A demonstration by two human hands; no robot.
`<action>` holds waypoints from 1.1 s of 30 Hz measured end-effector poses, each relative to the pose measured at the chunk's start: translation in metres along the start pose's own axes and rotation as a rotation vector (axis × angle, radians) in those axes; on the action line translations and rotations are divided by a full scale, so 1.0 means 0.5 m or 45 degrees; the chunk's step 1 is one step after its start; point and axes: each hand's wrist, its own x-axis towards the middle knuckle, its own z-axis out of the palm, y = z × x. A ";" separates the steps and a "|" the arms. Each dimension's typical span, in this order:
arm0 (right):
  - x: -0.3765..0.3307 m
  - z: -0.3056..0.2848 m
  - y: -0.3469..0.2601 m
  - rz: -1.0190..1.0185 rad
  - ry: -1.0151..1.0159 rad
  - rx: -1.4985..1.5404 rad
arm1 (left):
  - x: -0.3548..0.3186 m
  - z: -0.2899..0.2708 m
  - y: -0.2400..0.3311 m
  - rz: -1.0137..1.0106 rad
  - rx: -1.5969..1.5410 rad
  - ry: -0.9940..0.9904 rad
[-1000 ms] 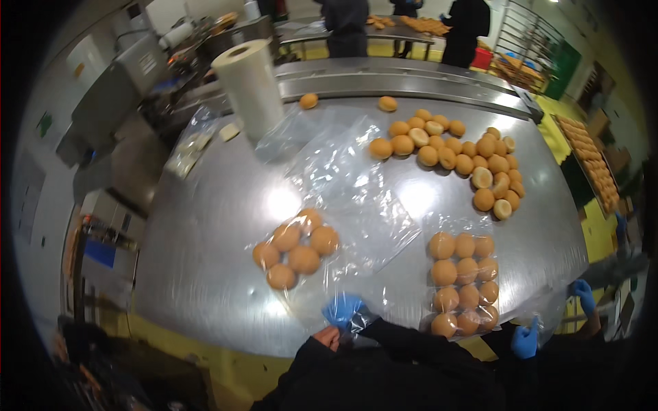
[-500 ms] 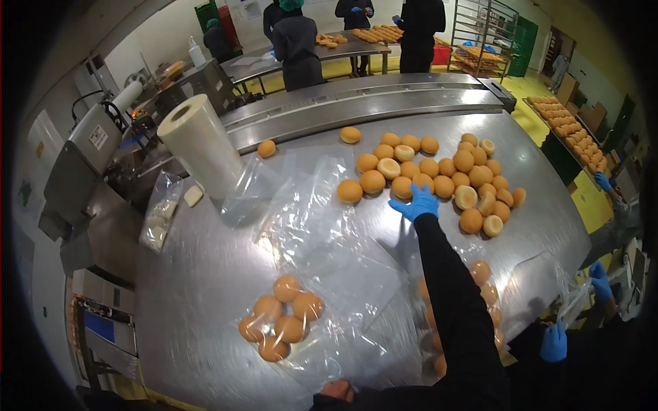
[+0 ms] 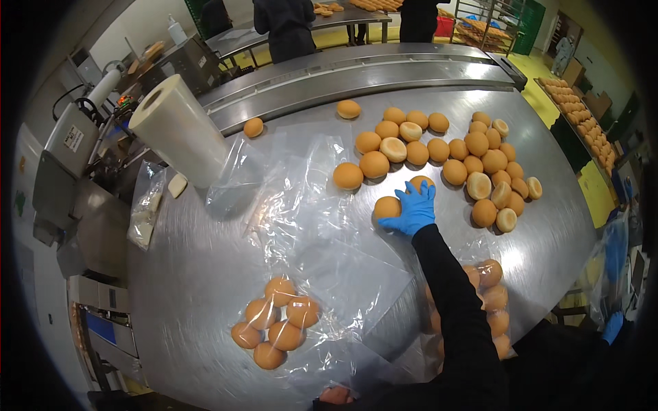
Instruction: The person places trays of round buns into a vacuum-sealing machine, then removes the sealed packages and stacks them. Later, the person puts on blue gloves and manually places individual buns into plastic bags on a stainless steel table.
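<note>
My right hand (image 3: 415, 209), in a blue glove, curls over the steel table around two round golden buns. One bun (image 3: 387, 207) sits beside the thumb, and another bun (image 3: 420, 183) shows past the fingertips. Beyond them spreads a loose group of buns (image 3: 476, 143), some with pale undersides up. A clear plastic bag (image 3: 279, 331) with several buns inside lies at the near left. Under my right forearm is a second bag of buns (image 3: 497, 299), partly covered. At the lower edge, a patch of skin by a dark sleeve may be my left hand (image 3: 336, 395); its fingers are hidden.
Flat clear bags (image 3: 301, 205) cover the table's middle. A large plastic film roll (image 3: 179, 130) stands at the left, near a small filled bag (image 3: 147, 205). A steel rail (image 3: 356, 72) runs along the back. At the right, a co-worker's blue-gloved hand (image 3: 612, 327) is beside clear plastic.
My right hand has drawn two buns out of the group, nearer and slightly left. The view has tipped down a little. The co-worker's hands and plastic at the right have shifted.
</note>
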 end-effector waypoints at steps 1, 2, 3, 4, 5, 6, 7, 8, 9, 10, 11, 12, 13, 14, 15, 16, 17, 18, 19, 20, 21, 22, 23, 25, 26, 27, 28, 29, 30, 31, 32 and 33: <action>-0.010 0.009 0.008 -0.041 0.142 0.094 | 0.002 -0.013 0.012 -0.004 0.014 0.106; -0.018 0.018 0.018 -0.083 0.283 0.189 | -0.006 -0.012 0.014 -0.036 0.020 0.051; -0.020 0.025 0.029 -0.035 0.311 0.203 | -0.013 -0.008 0.013 -0.070 0.025 -0.003; -0.014 0.025 0.044 0.014 0.348 0.213 | -0.014 -0.005 0.009 -0.097 0.031 -0.051; -0.005 0.026 0.058 0.060 0.384 0.225 | -0.017 -0.001 0.005 -0.127 0.037 -0.097; 0.008 0.033 0.081 0.103 0.397 0.316 | -0.013 0.002 -0.001 -0.144 0.043 -0.143; 0.023 0.043 0.112 0.151 0.414 0.399 | -0.004 -0.001 -0.001 -0.153 0.046 -0.191; 0.038 0.054 0.139 0.196 0.431 0.484 | -0.003 -0.005 0.002 -0.157 0.000 -0.123; 0.052 0.064 0.157 0.188 0.379 0.476 | 0.003 -0.023 0.019 -0.170 -0.050 -0.054; 0.057 0.068 0.146 0.154 0.278 0.469 | 0.006 -0.038 0.033 -0.194 -0.099 0.019; 0.057 0.074 0.133 0.122 0.178 0.461 | 0.011 -0.045 0.040 -0.225 -0.103 -0.020; 0.058 0.079 0.121 0.093 0.080 0.450 | 0.016 -0.051 0.044 -0.253 -0.105 -0.061; 0.058 0.063 0.089 0.074 -0.025 0.455 | 0.014 -0.054 0.048 -0.301 -0.106 -0.093; 0.051 0.059 0.069 0.006 -0.091 0.456 | 0.012 -0.052 0.044 -0.317 -0.090 -0.115; 0.041 0.057 0.052 -0.057 -0.155 0.456 | 0.010 -0.048 0.038 -0.330 -0.073 -0.140; 0.030 0.053 0.038 -0.112 -0.217 0.453 | 0.010 -0.045 0.034 -0.335 -0.056 -0.172; 0.019 0.040 0.021 -0.209 -0.221 0.325 | 0.021 -0.060 0.044 -0.368 -0.047 -0.273; 0.010 0.030 -0.001 -0.300 -0.226 0.196 | 0.033 -0.077 0.055 -0.398 -0.034 -0.376; -0.001 0.020 -0.020 -0.377 -0.232 0.062 | 0.043 -0.090 0.064 -0.416 -0.017 -0.487; -0.010 0.028 -0.031 -0.277 -0.144 0.008 | 0.040 -0.078 0.050 -0.356 -0.003 -0.477; -0.018 0.006 -0.055 -0.318 -0.148 -0.026 | 0.029 -0.055 0.030 -0.310 0.003 -0.460; -0.015 0.000 -0.058 -0.316 -0.178 -0.046 | 0.030 -0.042 0.015 -0.248 0.015 -0.445; -0.006 -0.002 -0.058 -0.286 -0.222 -0.064 | 0.036 -0.045 0.017 -0.313 0.009 -0.455; 0.000 -0.010 -0.054 -0.208 -0.278 -0.076 | 0.033 -0.060 0.036 -0.463 -0.001 -0.464; -0.002 -0.013 -0.054 -0.163 -0.288 -0.072 | 0.035 -0.071 0.048 -0.455 0.014 -0.447; -0.005 -0.016 -0.055 -0.120 -0.299 -0.067 | 0.039 -0.081 0.060 -0.449 0.028 -0.430; -0.009 -0.017 -0.065 -0.068 -0.300 -0.057 | 0.047 -0.098 0.080 -0.453 0.039 -0.407; -0.017 -0.020 -0.071 -0.010 -0.302 -0.052 | 0.056 -0.112 0.100 -0.450 0.046 -0.387; -0.025 -0.022 -0.078 0.046 -0.304 -0.046 | 0.061 -0.122 0.116 -0.449 0.052 -0.367; -0.033 -0.024 -0.083 0.103 -0.316 -0.022 | 0.059 -0.127 0.125 -0.445 0.061 -0.348; -0.040 -0.025 -0.087 0.159 -0.327 0.003 | 0.047 -0.116 0.114 -0.435 0.027 -0.271; -0.047 -0.026 -0.090 0.215 -0.339 0.029 | 0.031 -0.095 0.090 -0.425 -0.007 -0.195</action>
